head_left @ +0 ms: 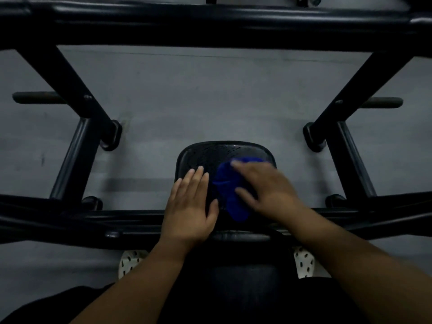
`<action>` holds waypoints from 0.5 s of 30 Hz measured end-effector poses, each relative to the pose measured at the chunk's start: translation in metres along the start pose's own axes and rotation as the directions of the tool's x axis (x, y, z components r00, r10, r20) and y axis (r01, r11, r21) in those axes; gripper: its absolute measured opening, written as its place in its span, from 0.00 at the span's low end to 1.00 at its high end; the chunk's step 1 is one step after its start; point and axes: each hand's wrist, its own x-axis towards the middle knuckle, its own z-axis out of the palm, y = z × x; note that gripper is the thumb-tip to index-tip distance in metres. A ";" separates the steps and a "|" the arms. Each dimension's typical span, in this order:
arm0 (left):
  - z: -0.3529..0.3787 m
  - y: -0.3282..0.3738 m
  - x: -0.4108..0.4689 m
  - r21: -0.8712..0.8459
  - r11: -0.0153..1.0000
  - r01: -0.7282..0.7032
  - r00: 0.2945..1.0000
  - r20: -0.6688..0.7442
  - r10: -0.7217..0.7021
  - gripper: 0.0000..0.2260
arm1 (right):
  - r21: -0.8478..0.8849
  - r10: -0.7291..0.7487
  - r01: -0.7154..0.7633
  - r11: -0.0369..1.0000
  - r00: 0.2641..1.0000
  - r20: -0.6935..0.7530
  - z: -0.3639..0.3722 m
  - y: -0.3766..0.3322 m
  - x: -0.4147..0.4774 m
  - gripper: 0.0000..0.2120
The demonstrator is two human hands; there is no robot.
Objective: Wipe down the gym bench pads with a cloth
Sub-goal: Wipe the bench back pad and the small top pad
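A small black bench pad (210, 153) with a textured top lies below me at the centre. A crumpled blue cloth (228, 190) lies on it. My right hand (266, 188) presses flat on the cloth's right part with straight, spread fingers and looks motion-blurred. My left hand (191, 202) rests flat on the pad's left edge, fingers straight, just left of the cloth. A second, larger black pad (245, 277) sits nearer to me, partly hidden by my forearms.
Black steel frame tubes surround the pad: a thick crossbar (210, 24) at the top, slanted legs (77, 94) (346, 99) at both sides, and a low bar (117, 220) across the front. The grey floor (210, 94) lies beneath. Two white patterned shoes (131, 263) (304, 263) show below.
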 end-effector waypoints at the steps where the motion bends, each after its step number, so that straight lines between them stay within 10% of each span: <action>1: 0.000 0.001 0.000 -0.009 1.000 0.000 1.000 -0.010 -0.001 0.29 | -0.026 0.143 -0.145 0.989 0.988 -0.050 0.001 0.009 0.013 0.35; 5: -0.001 0.000 -0.001 -0.055 0.998 0.019 1.000 -0.005 -0.020 0.31 | -0.036 0.310 -0.313 0.949 0.948 -0.069 0.016 -0.025 0.043 0.37; 10: -0.003 0.000 -0.001 -0.106 0.994 0.028 1.000 -0.007 -0.029 0.32 | 0.038 -0.150 0.148 0.988 0.987 0.052 0.007 -0.007 -0.005 0.28; 15: -0.001 -0.001 -0.002 -0.132 0.991 0.024 1.000 -0.006 -0.025 0.33 | 0.135 0.376 -0.357 0.924 0.913 -0.157 0.014 -0.021 0.045 0.30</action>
